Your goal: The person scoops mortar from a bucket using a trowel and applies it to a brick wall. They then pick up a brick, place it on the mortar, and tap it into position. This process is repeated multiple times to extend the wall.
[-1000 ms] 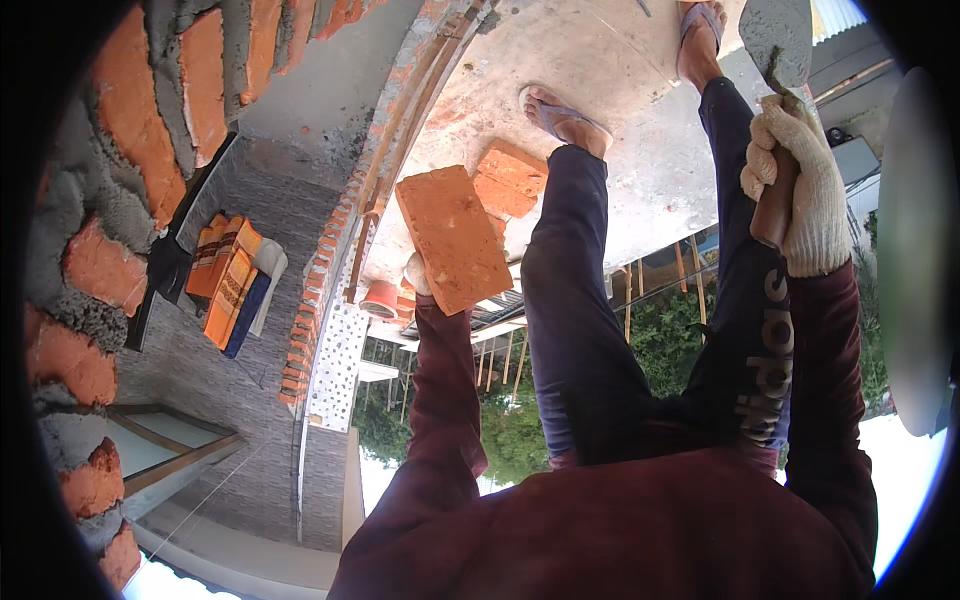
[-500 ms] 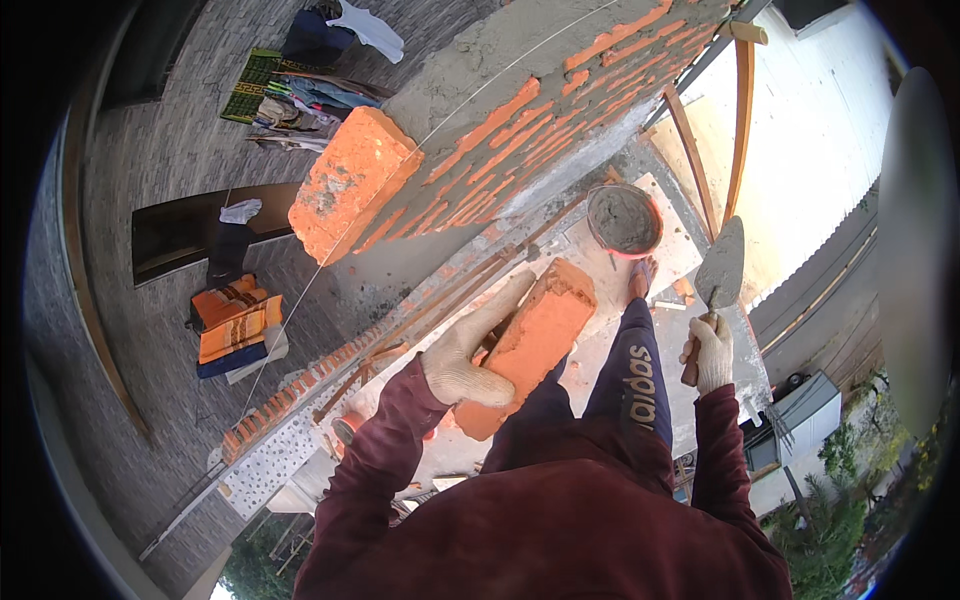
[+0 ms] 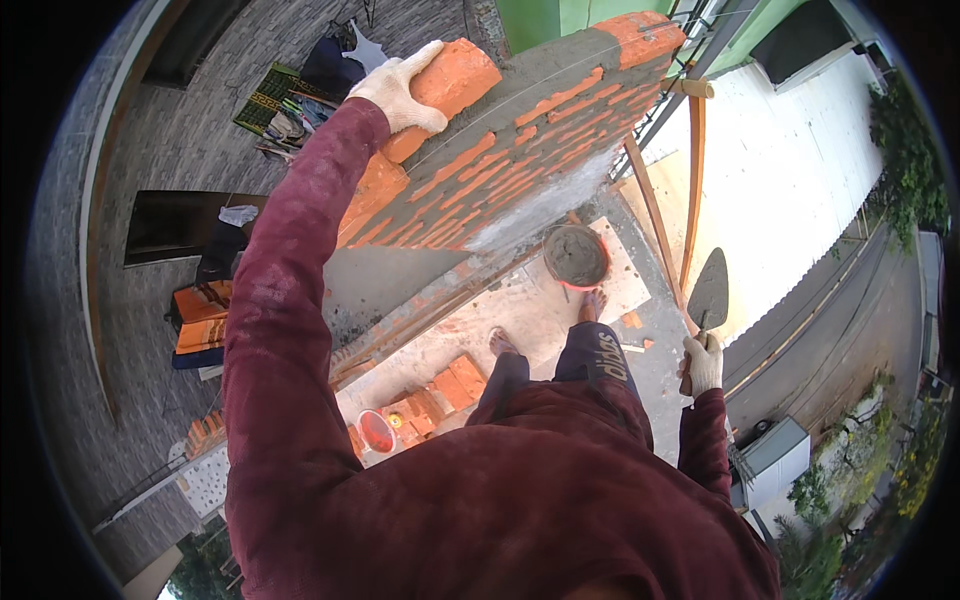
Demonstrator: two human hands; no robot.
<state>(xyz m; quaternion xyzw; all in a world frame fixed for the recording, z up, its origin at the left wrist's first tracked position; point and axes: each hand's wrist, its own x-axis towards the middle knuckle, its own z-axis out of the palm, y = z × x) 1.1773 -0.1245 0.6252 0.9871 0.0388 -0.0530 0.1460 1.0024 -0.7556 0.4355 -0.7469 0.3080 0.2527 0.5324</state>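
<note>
High on the brick-and-mortar wall (image 3: 560,140), my gloved left hand (image 3: 398,92) grips an orange brick (image 3: 455,72) at the top course, just beside another brick (image 3: 370,195) lower left. A thin string runs along the wall's top, with fresh grey mortar and another brick (image 3: 645,38) at the far end. My gloved right hand (image 3: 703,362) holds a trowel (image 3: 708,292) upright by its wooden handle, its blade coated with grey mortar. A bucket of mortar (image 3: 575,258) stands on the concrete near my feet.
Spare bricks (image 3: 450,390) and a red bucket (image 3: 374,430) lie at lower left on the ledge. Wooden poles (image 3: 695,200) lean at the right beside a pale roof (image 3: 790,170). Folded cloths (image 3: 200,335) and hanging clothes are down on the left; a road (image 3: 850,320) lies below right.
My left hand has lifted the brick from near my legs up onto the wall's top. My right hand still holds the trowel, a little lower in the picture than half a second ago.
</note>
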